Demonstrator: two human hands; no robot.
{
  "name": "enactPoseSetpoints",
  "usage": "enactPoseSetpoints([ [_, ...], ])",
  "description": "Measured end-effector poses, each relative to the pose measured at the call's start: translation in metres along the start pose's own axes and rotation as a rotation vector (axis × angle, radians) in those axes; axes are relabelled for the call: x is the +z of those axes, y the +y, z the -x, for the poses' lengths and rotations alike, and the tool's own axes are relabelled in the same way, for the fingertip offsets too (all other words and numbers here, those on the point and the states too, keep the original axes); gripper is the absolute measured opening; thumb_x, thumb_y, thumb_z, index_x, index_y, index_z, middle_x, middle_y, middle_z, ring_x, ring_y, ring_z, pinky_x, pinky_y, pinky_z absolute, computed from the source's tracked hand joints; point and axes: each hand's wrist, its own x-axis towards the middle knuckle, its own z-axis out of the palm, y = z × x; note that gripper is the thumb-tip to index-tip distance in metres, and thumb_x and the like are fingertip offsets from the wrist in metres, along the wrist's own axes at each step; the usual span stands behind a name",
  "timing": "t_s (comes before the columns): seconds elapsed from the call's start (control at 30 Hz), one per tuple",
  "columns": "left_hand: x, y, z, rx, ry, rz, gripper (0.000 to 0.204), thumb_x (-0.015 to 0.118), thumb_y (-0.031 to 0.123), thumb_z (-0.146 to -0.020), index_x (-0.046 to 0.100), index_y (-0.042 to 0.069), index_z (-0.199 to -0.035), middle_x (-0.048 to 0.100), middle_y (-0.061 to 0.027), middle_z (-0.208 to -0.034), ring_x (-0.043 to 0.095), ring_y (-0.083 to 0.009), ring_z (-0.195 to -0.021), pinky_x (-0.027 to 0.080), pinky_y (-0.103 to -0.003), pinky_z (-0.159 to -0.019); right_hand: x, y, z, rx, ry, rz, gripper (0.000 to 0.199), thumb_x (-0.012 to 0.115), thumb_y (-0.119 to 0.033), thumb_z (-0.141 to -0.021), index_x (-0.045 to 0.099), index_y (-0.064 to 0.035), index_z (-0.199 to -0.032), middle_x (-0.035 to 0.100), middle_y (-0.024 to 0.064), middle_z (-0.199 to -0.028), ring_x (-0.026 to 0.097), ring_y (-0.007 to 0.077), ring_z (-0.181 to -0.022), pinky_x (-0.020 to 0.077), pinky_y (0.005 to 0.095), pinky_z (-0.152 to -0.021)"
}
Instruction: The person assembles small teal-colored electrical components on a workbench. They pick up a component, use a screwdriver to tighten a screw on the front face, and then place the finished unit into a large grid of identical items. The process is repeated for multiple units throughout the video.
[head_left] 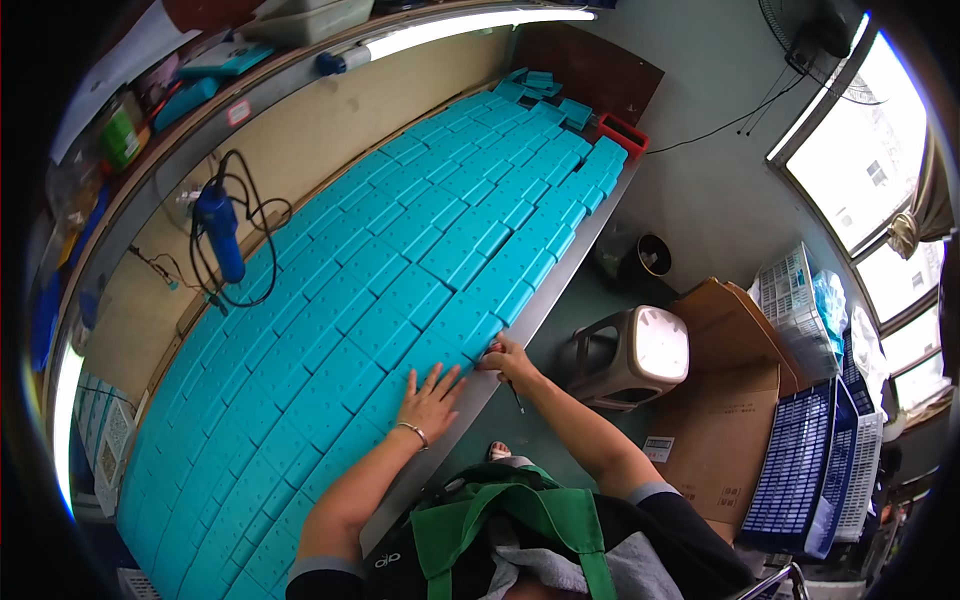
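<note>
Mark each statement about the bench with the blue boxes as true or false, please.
1. The left hand lies flat on the turquoise boxes. True.
2. The right hand is at the bench edge. True.
3. The boxes are red. False: they are turquoise blue.
4. A blue tool with a black cable hangs by the back panel. True.
5. The white stool stands on top of the boxes. False: it stands on the floor beside the bench.
</note>
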Motion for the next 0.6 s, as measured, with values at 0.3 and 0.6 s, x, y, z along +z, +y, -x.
enactPoseSetpoints([
  [0.3, -0.028, 0.024, -0.149, -0.051, -0.013, 0.147, 0.069, 0.061, 0.040, -0.085, 0.032, 0.023, -0.145, 0.016, 0.0001, -0.156, 0.012, -0.0281, -0.143, 0.011, -0.064, -0.109, -0.173, -0.066, -0.088, -0.033, 0.165, -0.287, 0.022, 0.058, -0.005, -0.083, 0.052, -0.0022, -0.105, 0.056, 0.0024, -0.086, 0.069, 0.0207, -0.084, 0.0288, 0.0188, -0.038],
  [0.6, -0.009, 0.002, -0.273, -0.075, 0.042, 0.190, 0.070, 0.067, 0.040, -0.079, 0.041, 0.018, -0.140, 0.023, -0.0039, -0.153, 0.019, -0.0298, -0.142, 0.014, -0.065, -0.108, -0.288, -0.119, -0.151, 0.078, 0.087, -0.053, 0.052, 0.056, -0.004, -0.083, 0.041, 0.0049, -0.131, 0.060, 0.0188, -0.110, 0.069, 0.0279, -0.089, 0.0292, 0.0183, -0.038],
])
